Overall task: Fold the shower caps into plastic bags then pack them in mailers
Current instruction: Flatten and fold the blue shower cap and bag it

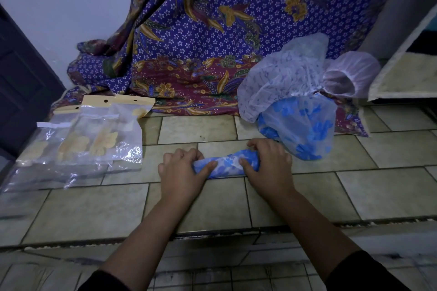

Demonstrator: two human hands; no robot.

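A blue flowered shower cap [228, 165] lies rolled into a narrow bundle on the tiled counter [94, 210]. My left hand [182, 170] grips its left end with curled fingers, the thumb on top. My right hand [269, 163] grips its right end the same way. At the back right lies a loose pile of shower caps [295, 101]: a blue flowered one in front, a white patterned one and a plain white one behind. Clear plastic bags with cream header cards [89, 139] lie spread at the left; some hold pale yellow contents.
A purple and maroon batik cloth [212, 42] hangs at the back and spreads onto the counter. A cream board [402, 73] leans at the right. A dark door [21, 82] stands at the left. The counter's front edge [212, 231] drops to a lower tiled ledge.
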